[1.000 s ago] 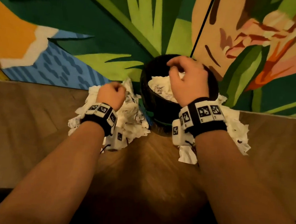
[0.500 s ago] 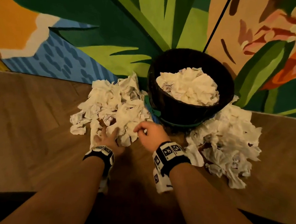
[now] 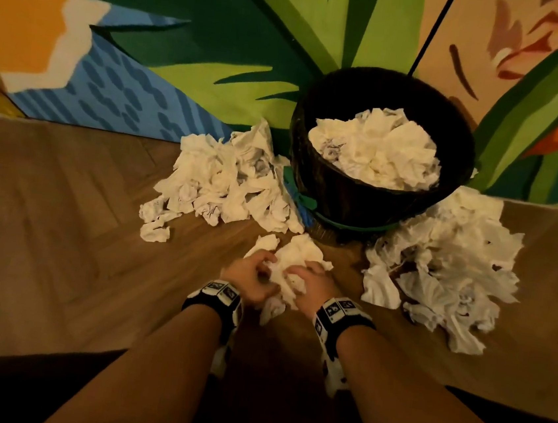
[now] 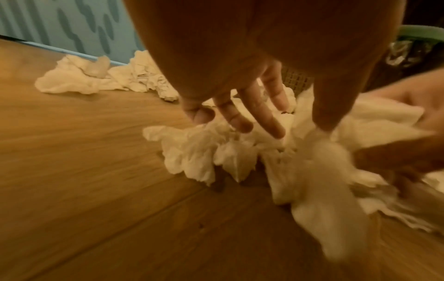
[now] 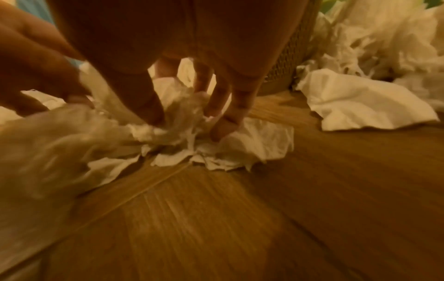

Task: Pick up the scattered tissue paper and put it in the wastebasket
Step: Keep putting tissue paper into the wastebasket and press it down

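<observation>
White tissue bunch [image 3: 294, 264] gripped between left hand [image 3: 253, 276] and right hand [image 3: 313, 284].

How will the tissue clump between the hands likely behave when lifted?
The tissue clump looks crumpled and floppy, so it probably compresses and weighs little. Loose ends trail below the left hand and right hand, so bits may drop.

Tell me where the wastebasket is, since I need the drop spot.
In the head view the wastebasket stands against the painted wall, up and right of both hands, with tissue piles on the floor at its left and right.
</observation>
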### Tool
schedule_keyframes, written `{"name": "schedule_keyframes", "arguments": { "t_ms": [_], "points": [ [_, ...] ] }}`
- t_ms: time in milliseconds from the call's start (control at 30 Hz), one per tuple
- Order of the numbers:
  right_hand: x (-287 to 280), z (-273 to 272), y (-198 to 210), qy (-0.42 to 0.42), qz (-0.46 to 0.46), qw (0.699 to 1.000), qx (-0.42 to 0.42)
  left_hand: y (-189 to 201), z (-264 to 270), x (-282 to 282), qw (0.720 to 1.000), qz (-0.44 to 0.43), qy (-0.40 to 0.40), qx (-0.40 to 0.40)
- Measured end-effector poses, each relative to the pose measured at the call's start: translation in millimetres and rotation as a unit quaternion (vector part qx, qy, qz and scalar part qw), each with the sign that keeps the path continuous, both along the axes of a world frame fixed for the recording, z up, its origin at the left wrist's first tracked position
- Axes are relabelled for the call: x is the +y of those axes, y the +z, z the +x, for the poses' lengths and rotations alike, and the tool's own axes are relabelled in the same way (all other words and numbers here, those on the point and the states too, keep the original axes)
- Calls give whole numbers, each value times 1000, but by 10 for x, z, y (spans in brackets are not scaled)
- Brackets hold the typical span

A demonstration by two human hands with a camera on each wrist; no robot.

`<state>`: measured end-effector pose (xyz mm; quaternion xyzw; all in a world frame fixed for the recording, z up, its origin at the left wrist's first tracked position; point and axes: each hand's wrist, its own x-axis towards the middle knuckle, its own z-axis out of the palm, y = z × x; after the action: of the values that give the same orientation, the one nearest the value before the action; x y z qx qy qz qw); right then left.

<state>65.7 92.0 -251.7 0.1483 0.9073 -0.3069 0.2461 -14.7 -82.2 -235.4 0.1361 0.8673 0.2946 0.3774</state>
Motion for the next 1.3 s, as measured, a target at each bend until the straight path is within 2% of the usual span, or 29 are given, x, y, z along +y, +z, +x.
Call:
{"name": "schedule_keyframes", "arguments": {
  "t_ms": [67, 133, 233, 400, 467, 533, 667, 800, 967, 1133, 1267, 1300],
  "points": [
    [48, 76, -25, -32, -22, 998, 41, 43, -34, -99, 995, 61, 85, -4],
    [113, 95, 8, -69, -45, 994, 74, 61, -69, -185, 978, 95, 181, 39],
    [174, 70, 103, -135, -71, 982, 112, 19, -110, -299, 954, 57, 278, 97],
    [223, 81, 206, -224, -25, 961, 161, -118, -52, -329, 975, -104, 195, 38],
    [246, 95, 234, -246, -7, 961, 124, -165, -18, -332, 977, -137, 164, 29],
    [234, 104, 240, -227, 0, 972, 63, -176, -13, -341, 977, -142, 156, 33],
    [158, 51, 206, -158, 45, 986, 41, -118, -45, -292, 975, -87, 186, 84],
    [166, -1, 236, -194, 33, 975, 107, 13, -83, -221, 962, -6, 255, 95],
    [258, -2, 357, -305, -47, 936, 167, 109, -86, -206, 923, 94, 368, 58],
    [326, 56, 505, -385, -135, 894, 182, 211, -74, -175, 899, 176, 396, 62],
    [296, 77, 628, -437, -235, 847, 190, 334, -104, -152, 873, 189, 450, -15],
    [291, 79, 640, -437, -219, 851, 191, 357, -119, -154, 870, 188, 455, -23]
  ]
}}
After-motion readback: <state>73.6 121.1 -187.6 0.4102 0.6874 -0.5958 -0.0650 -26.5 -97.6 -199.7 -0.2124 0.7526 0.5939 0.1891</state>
